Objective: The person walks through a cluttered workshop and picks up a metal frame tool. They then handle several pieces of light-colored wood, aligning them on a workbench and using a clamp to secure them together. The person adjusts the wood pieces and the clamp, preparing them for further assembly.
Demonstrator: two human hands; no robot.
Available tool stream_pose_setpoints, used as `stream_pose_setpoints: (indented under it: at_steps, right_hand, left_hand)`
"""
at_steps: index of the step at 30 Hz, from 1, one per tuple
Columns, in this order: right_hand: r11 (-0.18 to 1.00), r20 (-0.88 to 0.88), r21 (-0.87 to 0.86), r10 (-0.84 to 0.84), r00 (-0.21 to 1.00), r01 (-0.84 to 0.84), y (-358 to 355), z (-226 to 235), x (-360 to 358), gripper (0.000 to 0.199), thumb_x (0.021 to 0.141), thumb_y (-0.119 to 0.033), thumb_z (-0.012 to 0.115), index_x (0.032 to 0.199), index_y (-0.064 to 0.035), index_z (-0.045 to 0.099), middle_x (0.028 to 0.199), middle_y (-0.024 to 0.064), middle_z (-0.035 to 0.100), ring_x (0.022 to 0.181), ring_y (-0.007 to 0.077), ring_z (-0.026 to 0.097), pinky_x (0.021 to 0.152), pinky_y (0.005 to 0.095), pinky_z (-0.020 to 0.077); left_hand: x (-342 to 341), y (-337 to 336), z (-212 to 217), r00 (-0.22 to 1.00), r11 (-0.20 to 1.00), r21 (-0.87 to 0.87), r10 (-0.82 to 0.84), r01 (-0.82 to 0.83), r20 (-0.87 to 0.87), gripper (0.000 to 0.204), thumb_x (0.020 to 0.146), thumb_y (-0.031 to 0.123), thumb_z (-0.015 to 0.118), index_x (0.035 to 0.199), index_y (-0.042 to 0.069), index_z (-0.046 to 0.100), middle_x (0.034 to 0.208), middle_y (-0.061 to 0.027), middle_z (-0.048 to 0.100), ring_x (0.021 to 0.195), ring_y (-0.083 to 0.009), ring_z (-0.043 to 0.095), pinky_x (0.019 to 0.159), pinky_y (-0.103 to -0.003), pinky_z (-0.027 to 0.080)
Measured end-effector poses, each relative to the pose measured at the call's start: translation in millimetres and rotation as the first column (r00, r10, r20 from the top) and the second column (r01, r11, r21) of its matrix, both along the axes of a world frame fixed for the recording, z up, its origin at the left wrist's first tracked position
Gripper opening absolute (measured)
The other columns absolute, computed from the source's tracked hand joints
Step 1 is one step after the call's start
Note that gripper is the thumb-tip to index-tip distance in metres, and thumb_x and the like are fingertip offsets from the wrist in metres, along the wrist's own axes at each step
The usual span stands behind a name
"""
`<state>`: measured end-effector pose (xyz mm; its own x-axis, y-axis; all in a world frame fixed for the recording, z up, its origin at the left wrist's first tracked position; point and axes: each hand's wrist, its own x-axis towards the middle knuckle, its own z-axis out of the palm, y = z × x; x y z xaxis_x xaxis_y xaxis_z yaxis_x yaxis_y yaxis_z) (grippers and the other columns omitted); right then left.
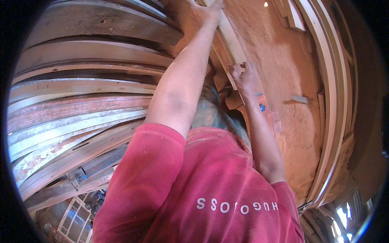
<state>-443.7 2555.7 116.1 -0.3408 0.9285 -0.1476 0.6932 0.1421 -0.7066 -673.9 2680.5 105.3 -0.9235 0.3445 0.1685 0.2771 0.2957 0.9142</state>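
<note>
Planks: a big stack of long wooden planks (pixel 81 101) fills the left side. Some are grey, some pale, and one is reddish. They look bent because of the round lens.

Window frame: a small wooden frame (pixel 75 210) with square gaps shows low on the left, under the planks.

Shirt: the person wears a red shirt (pixel 194 182) with white letters, low in the middle. It looks dusty.

Left hand: the left hand (pixel 208 10) reaches far up to the top of the view. Its fingers are wrapped around the top part of the wood strip, holding it.

Wood strip: a long pale wood strip (pixel 231 40) runs at a slant from the top middle down toward the right hand. It is held between both hands, above the dusty ground.

Right hand: the right hand (pixel 245 79) sits lower, just at the bottom end of the wood strip. Its fingers are curled and touch the strip's end. I cannot tell how tight the hold is.

Sawdust: orange-brown sawdust (pixel 283 60) covers the floor on the right.

Small piece: a little flat grey piece (pixel 300 99) lies on the sawdust, well apart from the hands.

Long boards: more thin pale boards (pixel 334 101) curve along the right edge.
</note>
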Motion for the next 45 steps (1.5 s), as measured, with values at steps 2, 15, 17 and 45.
stream_pose_setpoints:
  at_steps: [2, 15, 17, 45]
  right_hand:
    - [1.000, 0.051, -0.012, -0.004, 0.999, 0.005, 7, -1, -7, 0.044, 0.078, -0.015, 0.066, 0.119, 0.0007, 0.056, 0.105, 0.0244, 0.060, 0.096, 0.0400, 0.058, 0.082, 0.0442, 0.0480]
    - [0.994, 0.000, 0.102, 0.041, 0.999, -0.040, 20, -2, -28, 0.040, 0.074, -0.016, 0.075, 0.108, 0.0003, 0.061, 0.102, 0.0210, 0.060, 0.097, 0.0398, 0.057, 0.083, 0.0452, 0.0466]
    - [0.994, 0.006, 0.106, 0.024, 1.000, -0.025, 22, -2, -29, 0.038, 0.073, -0.015, 0.075, 0.105, -0.0001, 0.062, 0.100, 0.0193, 0.061, 0.096, 0.0391, 0.057, 0.082, 0.0444, 0.0469]
    - [0.997, 0.116, -0.083, 0.011, 0.993, -0.001, 30, -12, -26, 0.051, 0.070, -0.014, 0.073, 0.116, 0.0001, 0.058, 0.111, 0.0214, 0.060, 0.102, 0.0377, 0.060, 0.087, 0.0423, 0.0499]
  left_hand:
    - [5, 0, 13, 0.999, 0.999, -0.006, -0.043, 0.043, 0.030, 0.066, 0.069, 0.042, 0.078, 0.112, 0.000, 0.053, 0.097, -0.0172, 0.062, 0.095, -0.0280, 0.061, 0.087, -0.040, 0.046]
    - [-75, 4, -23, 0.938, 0.987, 0.158, -0.090, 0.037, 0.336, 0.032, 0.087, 0.015, 0.052, 0.113, -0.003, 0.058, 0.108, -0.0142, 0.064, 0.097, -0.0261, 0.061, 0.088, -0.035, 0.045]
    - [-121, 16, -24, 0.963, 0.963, -0.081, -0.249, 0.257, 0.104, 0.040, 0.082, 0.008, 0.061, 0.121, 0.001, 0.056, 0.113, -0.0129, 0.064, 0.101, -0.0269, 0.062, 0.090, -0.035, 0.047]
    - [-245, 176, 5, -0.381, -0.406, -0.380, -0.914, 0.831, 0.142, 0.037, 0.069, -0.004, 0.063, 0.104, 0.005, 0.065, 0.108, -0.0115, 0.065, 0.107, -0.0332, 0.060, 0.091, -0.039, 0.048]
